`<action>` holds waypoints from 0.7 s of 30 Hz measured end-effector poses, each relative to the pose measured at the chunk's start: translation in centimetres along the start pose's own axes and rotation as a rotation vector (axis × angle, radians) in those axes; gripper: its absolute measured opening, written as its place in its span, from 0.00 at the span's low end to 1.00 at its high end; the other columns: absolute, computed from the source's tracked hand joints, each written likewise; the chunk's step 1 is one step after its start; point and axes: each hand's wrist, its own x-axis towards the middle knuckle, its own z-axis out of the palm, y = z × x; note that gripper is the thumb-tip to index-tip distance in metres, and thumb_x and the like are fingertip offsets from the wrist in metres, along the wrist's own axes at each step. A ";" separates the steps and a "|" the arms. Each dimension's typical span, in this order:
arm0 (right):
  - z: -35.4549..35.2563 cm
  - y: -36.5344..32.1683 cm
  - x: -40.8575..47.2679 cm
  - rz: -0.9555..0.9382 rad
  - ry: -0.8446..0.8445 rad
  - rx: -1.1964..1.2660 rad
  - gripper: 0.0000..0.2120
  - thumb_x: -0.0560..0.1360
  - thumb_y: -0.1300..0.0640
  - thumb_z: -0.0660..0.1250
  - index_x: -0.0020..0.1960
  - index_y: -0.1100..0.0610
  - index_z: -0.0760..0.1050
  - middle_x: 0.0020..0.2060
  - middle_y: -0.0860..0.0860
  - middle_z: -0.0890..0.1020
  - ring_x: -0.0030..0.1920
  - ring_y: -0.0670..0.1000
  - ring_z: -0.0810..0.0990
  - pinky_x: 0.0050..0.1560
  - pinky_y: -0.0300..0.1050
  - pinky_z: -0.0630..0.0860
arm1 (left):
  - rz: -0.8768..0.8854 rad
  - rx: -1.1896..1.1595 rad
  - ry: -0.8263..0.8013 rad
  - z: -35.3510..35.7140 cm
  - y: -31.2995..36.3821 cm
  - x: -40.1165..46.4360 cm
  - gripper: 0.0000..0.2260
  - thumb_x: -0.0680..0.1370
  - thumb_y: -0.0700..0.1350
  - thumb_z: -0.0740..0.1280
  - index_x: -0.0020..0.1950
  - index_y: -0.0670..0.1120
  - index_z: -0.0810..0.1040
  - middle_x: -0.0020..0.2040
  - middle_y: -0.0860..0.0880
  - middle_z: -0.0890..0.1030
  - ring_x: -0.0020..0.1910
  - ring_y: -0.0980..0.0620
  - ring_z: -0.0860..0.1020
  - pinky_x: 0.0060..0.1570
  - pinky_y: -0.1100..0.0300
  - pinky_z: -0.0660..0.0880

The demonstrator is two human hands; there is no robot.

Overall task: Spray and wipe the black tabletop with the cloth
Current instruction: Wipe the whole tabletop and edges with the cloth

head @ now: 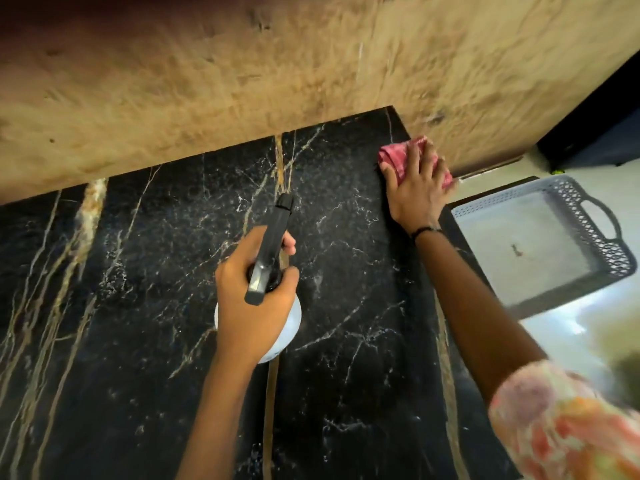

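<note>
Wiping at far right corner of black veined marble table [346, 271]: right hand [417, 192] pressing flat, fingers spread, on crumpled pink cloth [394, 157]; left hand [256, 299] gripping white spray bottle with black nozzle [272, 244] mid-table. Best to keep even pressure, overlapping strokes inward.

**Black marble top, cloth at the far corner**

The black tabletop [346, 306] has white and gold veins and butts against a tan wall [242, 81]. A pink cloth [398, 157] lies pressed flat at its far right corner, near the edge.
</note>
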 end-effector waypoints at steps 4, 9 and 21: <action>-0.1 2.2 -3.4 -0.002 0.002 -0.043 0.34 0.79 0.35 0.47 0.77 0.54 0.53 0.77 0.57 0.55 0.75 0.63 0.55 0.69 0.71 0.47 | -0.011 0.001 -0.012 1.9 1.3 -0.1 0.10 0.68 0.36 0.63 0.46 0.48 0.76 0.42 0.54 0.79 0.37 0.55 0.76 0.40 0.60 0.74; 0.0 0.6 1.8 -0.042 -0.050 -0.026 0.35 0.79 0.36 0.47 0.77 0.59 0.52 0.73 0.63 0.62 0.69 0.64 0.66 0.64 0.67 0.61 | 0.014 0.050 -0.028 7.0 3.4 0.2 0.09 0.68 0.35 0.63 0.46 0.44 0.76 0.43 0.52 0.79 0.34 0.57 0.75 0.39 0.67 0.70; -0.7 2.0 6.5 -0.324 -0.202 0.015 0.34 0.80 0.38 0.49 0.78 0.57 0.47 0.73 0.61 0.61 0.68 0.62 0.66 0.59 0.59 0.67 | -0.098 0.265 0.057 19.3 6.0 -1.1 0.08 0.71 0.36 0.63 0.47 0.46 0.76 0.39 0.53 0.78 0.35 0.55 0.75 0.41 0.63 0.72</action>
